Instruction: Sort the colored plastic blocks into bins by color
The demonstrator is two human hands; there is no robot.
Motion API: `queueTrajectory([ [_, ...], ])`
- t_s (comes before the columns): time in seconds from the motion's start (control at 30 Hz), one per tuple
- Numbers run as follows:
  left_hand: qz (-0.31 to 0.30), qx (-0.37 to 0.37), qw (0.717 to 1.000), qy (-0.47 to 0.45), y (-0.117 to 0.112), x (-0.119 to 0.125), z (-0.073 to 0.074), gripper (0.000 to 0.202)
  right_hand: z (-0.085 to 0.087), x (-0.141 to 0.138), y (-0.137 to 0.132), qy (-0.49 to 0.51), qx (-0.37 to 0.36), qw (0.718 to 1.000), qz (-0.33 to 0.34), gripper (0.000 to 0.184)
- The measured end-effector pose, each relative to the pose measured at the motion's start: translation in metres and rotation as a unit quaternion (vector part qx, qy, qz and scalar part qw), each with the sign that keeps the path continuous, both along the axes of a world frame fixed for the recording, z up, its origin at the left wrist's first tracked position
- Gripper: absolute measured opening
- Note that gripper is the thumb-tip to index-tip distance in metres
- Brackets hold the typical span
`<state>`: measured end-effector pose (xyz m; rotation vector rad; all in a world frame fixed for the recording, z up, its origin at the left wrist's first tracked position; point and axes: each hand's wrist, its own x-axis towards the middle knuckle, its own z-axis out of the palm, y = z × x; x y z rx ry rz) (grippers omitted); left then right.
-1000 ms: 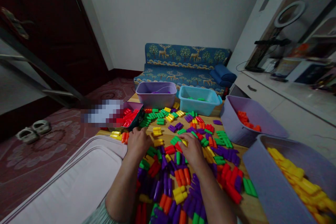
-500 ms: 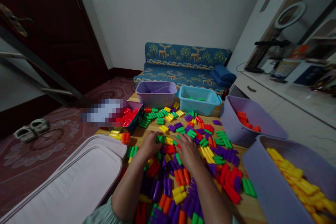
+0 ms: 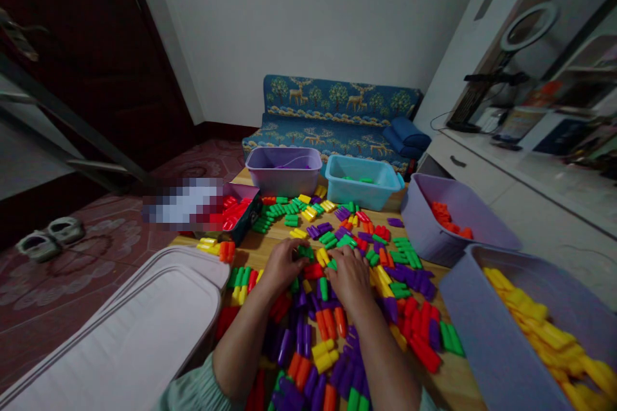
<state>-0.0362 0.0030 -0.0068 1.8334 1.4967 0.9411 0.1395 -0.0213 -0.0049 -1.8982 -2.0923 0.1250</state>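
Observation:
Colourful finger-shaped plastic building pieces, many of them joined side by side, cover the wooden table (image 3: 453, 379). My left hand (image 3: 283, 264) is left of the middle, thumb and fingers closed on a green plastic piece (image 3: 304, 252). My right hand (image 3: 349, 273) is just to the right, palm down and fingers bent over the pile. At its thumb side are a yellow plastic piece (image 3: 322, 258) and a bit of green; its fingertips are partly hidden. Between my wrists lie orange plastic pieces (image 3: 330, 323) and purple plastic pieces (image 3: 286, 347).
A purple bin (image 3: 284, 181) and a light-blue bin (image 3: 361, 191) stand at the back. On the right are a bin with orange pieces (image 3: 429, 244) and a bin with yellow pieces (image 3: 486, 327). Box of red pieces (image 3: 248, 215) and pale lids (image 3: 139, 334) are on the left.
My hands have moved slightly apart. The yellow piece between them now sits tilted beside my right thumb, and the green piece stays at my left fingers. The view has shifted a little.

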Motion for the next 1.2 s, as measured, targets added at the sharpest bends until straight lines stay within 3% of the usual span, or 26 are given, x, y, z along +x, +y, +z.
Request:
queueTrajectory([
  [0.23, -0.004, -0.041, 0.977, -0.211, 0.004, 0.002, -0.002, 0.036, 0.001, 0.004, 0.004, 0.026, 0.011, 0.999, -0.023, 0.025],
  [0.43, -0.044, -0.117, 0.931, -0.343, -0.004, 0.005, 0.018, 0.035, -0.008, 0.016, 0.017, 0.228, 0.067, 0.970, -0.044, 0.030],
  [0.63, -0.037, -0.136, 0.938, -0.316, -0.013, 0.009, 0.029, 0.034, -0.001, 0.014, 0.018, 0.489, 0.063, 0.868, -0.056, 0.027],
  [0.77, -0.027, -0.091, 0.959, -0.266, -0.009, 0.012, 0.026, 0.039, 0.016, 0.004, 0.011, 0.569, 0.077, 0.818, -0.041, 0.027],
  [0.9, -0.033, -0.087, 0.966, -0.243, -0.008, 0.014, 0.023, 0.048, 0.029, -0.005, 0.005, 0.596, 0.083, 0.798, -0.035, 0.025],
  [1.03, -0.054, -0.071, 0.974, -0.209, -0.009, 0.016, 0.018, 0.044, 0.029, -0.014, 0.002, 0.622, 0.055, 0.781, -0.008, 0.024],
  [1.2, -0.100, -0.046, 0.978, -0.179, -0.011, 0.015, 0.019, 0.040, 0.019, -0.016, 0.005, 0.586, 0.008, 0.810, 0.011, 0.031],
])
